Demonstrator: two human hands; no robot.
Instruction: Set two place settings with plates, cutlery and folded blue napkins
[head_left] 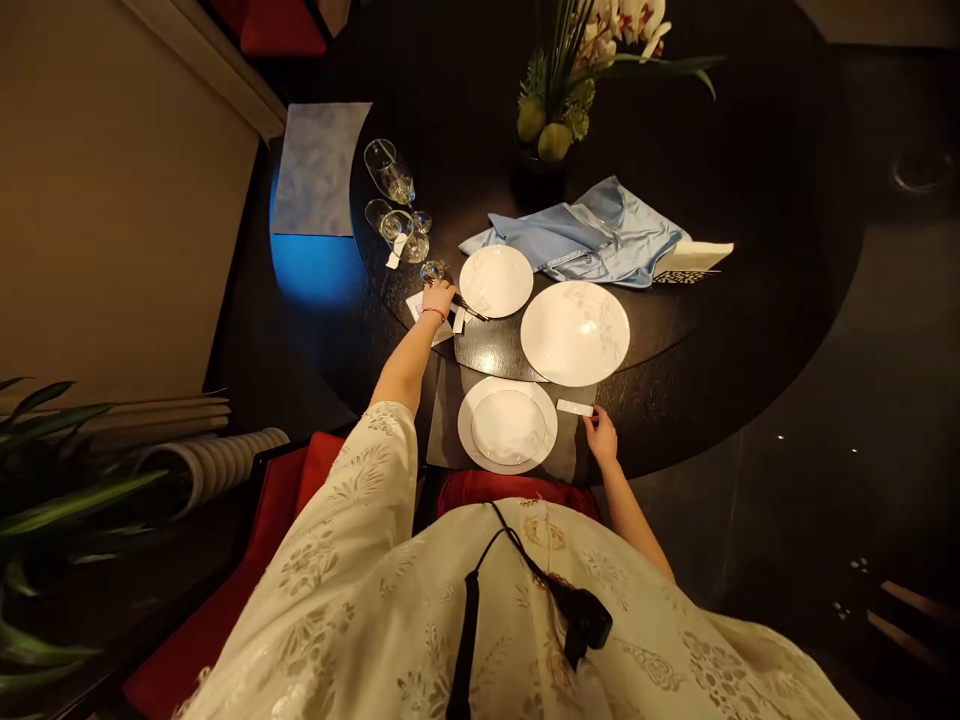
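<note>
My left hand reaches to the left side of the table, its fingers closed on thin dark sticks that look like chopsticks. Their far ends lie by the edge of a small white plate. Under and beside that hand are a printed card and white rests. Near the front edge, my right hand pinches the right end of a small white oblong rest. To its left, a plate with a smaller plate stacked on it sits on a grey placemat.
A large white plate stands farther in. Behind it lie blue satin cloths and a cream folded item. Several glasses cluster at left. A flower arrangement stands at the back; a red chair touches the front.
</note>
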